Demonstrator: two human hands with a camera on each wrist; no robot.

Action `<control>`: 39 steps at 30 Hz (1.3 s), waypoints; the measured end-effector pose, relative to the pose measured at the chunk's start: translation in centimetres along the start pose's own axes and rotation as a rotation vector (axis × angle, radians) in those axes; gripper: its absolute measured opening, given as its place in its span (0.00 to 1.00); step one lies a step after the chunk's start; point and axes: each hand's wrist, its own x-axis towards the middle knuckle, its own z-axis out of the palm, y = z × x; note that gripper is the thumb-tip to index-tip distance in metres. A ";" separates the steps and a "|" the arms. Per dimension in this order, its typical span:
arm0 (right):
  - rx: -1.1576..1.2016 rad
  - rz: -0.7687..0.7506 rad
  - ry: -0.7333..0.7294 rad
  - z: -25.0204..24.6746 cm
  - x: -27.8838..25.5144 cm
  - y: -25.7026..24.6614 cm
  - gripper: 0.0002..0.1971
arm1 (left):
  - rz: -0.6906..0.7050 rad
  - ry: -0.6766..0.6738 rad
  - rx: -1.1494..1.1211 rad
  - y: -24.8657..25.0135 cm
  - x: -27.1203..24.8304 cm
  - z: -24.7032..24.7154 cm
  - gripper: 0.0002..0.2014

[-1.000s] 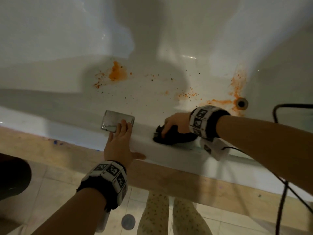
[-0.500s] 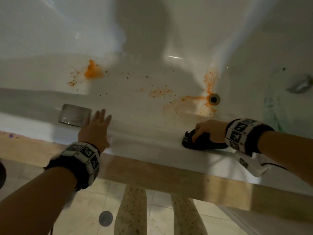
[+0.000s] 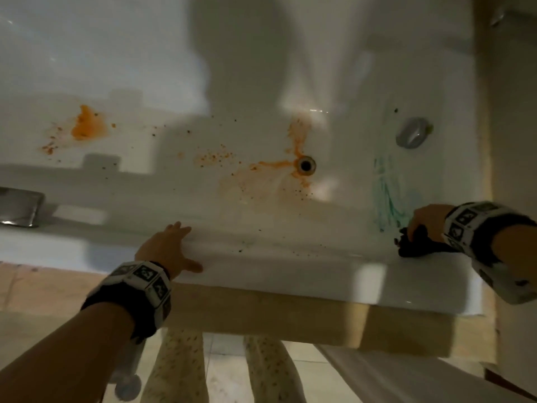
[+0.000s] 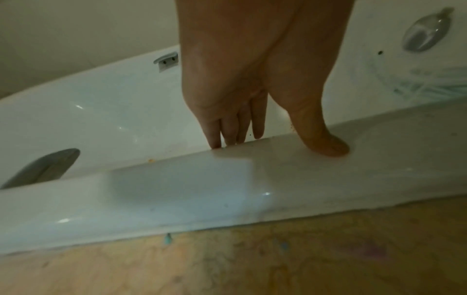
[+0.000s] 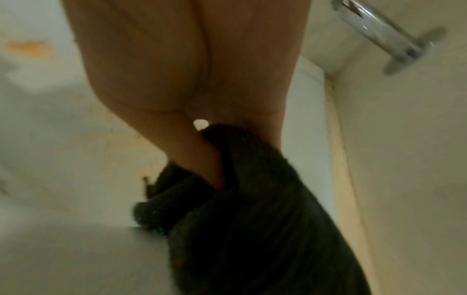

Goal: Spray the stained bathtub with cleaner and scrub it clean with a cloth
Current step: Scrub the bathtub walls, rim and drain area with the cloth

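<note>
The white bathtub (image 3: 290, 274) carries orange stains: a blob (image 3: 87, 126) at the left and a smear (image 3: 261, 175) beside the drain (image 3: 305, 164). Green streaks (image 3: 389, 196) mark the wall at the right end. My right hand (image 3: 427, 222) grips a dark cloth (image 3: 415, 245) on the near rim, right by the green streaks; in the right wrist view the cloth (image 5: 252, 219) is bunched under the fingers. My left hand (image 3: 171, 248) rests flat on the rim with its fingers over the inner edge, and the left wrist view shows its thumb (image 4: 321, 137) pressing on the rim (image 4: 202, 189).
A chrome handle plate (image 3: 19, 206) sits on the tub's inner wall at far left. A round chrome overflow knob (image 3: 412, 132) is on the right end wall. A beige panel (image 3: 261, 312) runs under the rim. My legs (image 3: 177, 370) stand on the tiled floor. A chrome wall bar (image 5: 379, 30) hangs above.
Both hands have slid to the right along the rim. The right hand took the cloth with it to the tub's right end, beside the green streaks.
</note>
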 end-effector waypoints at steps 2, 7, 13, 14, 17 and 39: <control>0.039 0.015 -0.009 1.4 -0.3 0.4 0.17 | -0.036 -0.004 0.008 0.2 0.0 -0.3 0.48; 0.173 -0.126 -0.013 2.8 -1.0 -4.0 0.18 | -0.075 0.006 0.003 0.5 0.1 -0.4 0.49; 0.343 -0.254 -0.010 0.2 -0.3 -9.5 0.16 | -0.058 -0.002 -0.006 0.0 0.2 -0.5 0.50; 0.372 -0.289 -0.007 -0.5 -0.5 -10.8 0.17 | -0.053 -0.002 -0.014 -0.1 0.3 -0.5 0.50; 0.433 -0.419 -0.010 -2.7 -1.2 -15.7 0.19 | -0.028 0.007 -0.033 -0.5 0.2 -0.4 0.50; 0.223 -0.497 -0.072 -5.8 0.0 -13.4 0.22 | 0.101 0.020 -0.065 -2.6 0.4 -0.3 0.50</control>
